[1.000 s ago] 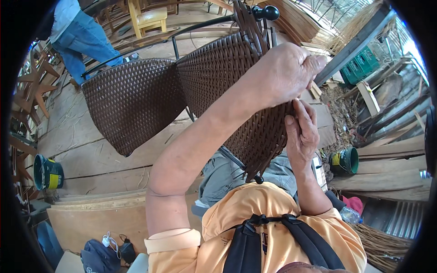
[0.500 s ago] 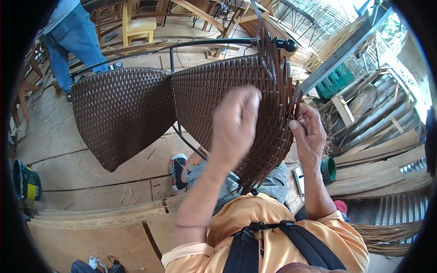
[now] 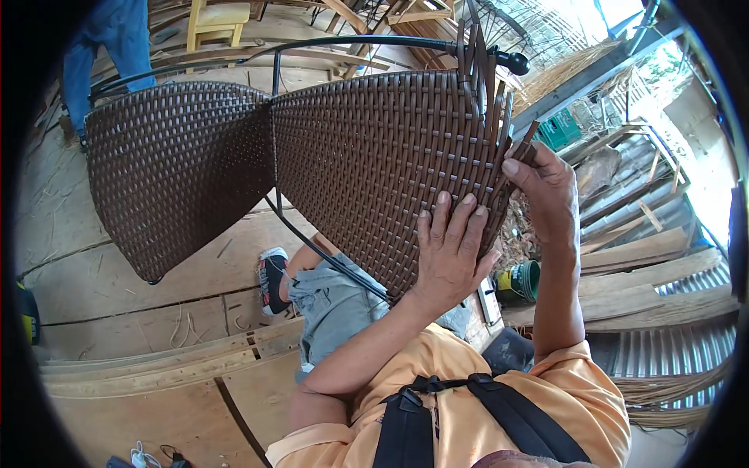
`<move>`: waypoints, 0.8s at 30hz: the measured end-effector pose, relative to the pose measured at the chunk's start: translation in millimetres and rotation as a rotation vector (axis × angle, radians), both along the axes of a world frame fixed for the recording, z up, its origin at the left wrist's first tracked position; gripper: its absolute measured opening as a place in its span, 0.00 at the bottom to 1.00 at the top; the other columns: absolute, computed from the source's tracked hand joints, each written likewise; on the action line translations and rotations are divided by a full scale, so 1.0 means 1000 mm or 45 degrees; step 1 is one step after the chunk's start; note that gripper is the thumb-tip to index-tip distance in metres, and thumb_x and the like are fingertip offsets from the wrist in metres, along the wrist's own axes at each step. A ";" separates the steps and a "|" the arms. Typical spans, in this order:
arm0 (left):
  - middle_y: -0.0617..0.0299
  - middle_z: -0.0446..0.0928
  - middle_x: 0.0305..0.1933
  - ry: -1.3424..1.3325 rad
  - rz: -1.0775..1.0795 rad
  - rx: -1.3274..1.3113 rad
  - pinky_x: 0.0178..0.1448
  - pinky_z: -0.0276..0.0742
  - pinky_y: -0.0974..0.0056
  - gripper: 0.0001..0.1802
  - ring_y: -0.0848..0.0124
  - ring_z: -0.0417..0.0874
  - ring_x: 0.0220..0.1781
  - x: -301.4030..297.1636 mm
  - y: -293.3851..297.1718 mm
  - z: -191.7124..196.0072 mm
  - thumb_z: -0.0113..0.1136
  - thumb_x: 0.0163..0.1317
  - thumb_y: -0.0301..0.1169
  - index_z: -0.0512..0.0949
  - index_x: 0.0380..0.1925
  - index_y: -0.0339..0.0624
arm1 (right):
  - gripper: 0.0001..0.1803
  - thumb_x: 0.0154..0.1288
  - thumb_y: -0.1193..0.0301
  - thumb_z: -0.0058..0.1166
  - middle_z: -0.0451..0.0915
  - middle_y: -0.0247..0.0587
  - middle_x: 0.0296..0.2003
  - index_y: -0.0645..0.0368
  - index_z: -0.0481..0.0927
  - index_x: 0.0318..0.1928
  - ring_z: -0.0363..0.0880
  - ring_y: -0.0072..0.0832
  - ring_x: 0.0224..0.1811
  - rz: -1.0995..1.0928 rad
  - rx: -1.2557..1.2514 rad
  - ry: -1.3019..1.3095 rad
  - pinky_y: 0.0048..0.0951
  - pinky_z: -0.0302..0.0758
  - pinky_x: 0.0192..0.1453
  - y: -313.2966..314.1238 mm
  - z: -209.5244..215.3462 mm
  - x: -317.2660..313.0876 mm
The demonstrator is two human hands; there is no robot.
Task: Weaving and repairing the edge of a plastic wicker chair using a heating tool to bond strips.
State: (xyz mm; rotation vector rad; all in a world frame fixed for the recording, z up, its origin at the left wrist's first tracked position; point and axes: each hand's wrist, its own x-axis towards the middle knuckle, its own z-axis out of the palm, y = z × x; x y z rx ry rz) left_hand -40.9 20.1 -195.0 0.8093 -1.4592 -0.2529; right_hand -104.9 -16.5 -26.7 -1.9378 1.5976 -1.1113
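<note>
A dark brown woven chair (image 3: 359, 156) with two curved panels stands before me on a black metal frame (image 3: 367, 40). Loose flat strips (image 3: 490, 101) stick up along the right panel's far right edge. My left hand (image 3: 452, 249) lies on the weave near that edge, fingers stretched out and slightly apart, holding nothing. At the rim, my right hand (image 3: 552, 191) pinches a brown strip (image 3: 530, 134) between thumb and fingers; its end pokes out above them. The rest of that strip is hidden by the hand.
Wooden planks and corrugated sheets (image 3: 647, 292) lie at the right, near a dark green bucket (image 3: 519, 282). A green crate (image 3: 558, 129) stands behind. Far left, a person in blue jeans (image 3: 117, 47) stands near a yellow wooden chair (image 3: 218, 23). Boards (image 3: 156, 363) run along the lower left.
My left hand has come down from a raised, blurred fist to lie flat on the weave. My right hand now grips a strip at the rim. The view has shifted slightly.
</note>
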 end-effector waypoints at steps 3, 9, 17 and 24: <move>0.46 0.55 0.68 0.011 0.010 -0.022 0.66 0.48 0.34 0.40 0.42 0.50 0.71 -0.001 -0.001 -0.003 0.63 0.53 0.43 0.59 0.63 0.37 | 0.08 0.59 0.71 0.60 0.76 0.25 0.22 0.62 0.81 0.37 0.65 0.09 0.24 -0.012 -0.066 0.035 0.15 0.64 0.28 -0.003 -0.002 0.000; 0.45 0.55 0.68 -0.001 0.035 -0.016 0.66 0.48 0.35 0.39 0.42 0.50 0.71 0.001 0.000 0.002 0.63 0.54 0.43 0.60 0.62 0.37 | 0.08 0.60 0.71 0.60 0.76 0.25 0.23 0.64 0.80 0.36 0.66 0.11 0.25 -0.065 -0.181 0.140 0.16 0.66 0.29 -0.008 -0.009 0.003; 0.49 0.61 0.63 0.270 -0.011 -0.005 0.61 0.55 0.45 0.31 0.48 0.60 0.64 0.020 -0.010 0.028 0.63 0.54 0.41 0.68 0.57 0.41 | 0.10 0.61 0.68 0.60 0.73 0.24 0.21 0.62 0.78 0.30 0.63 0.12 0.25 0.023 -0.104 0.041 0.18 0.64 0.29 -0.015 -0.007 -0.012; 0.58 0.70 0.48 0.290 0.035 -0.002 0.54 0.59 0.51 0.21 0.56 0.69 0.52 0.035 -0.044 0.064 0.67 0.49 0.31 0.74 0.45 0.44 | 0.14 0.65 0.65 0.57 0.71 0.24 0.22 0.61 0.75 0.26 0.64 0.13 0.27 0.249 -0.171 -0.117 0.17 0.64 0.32 -0.013 -0.010 -0.019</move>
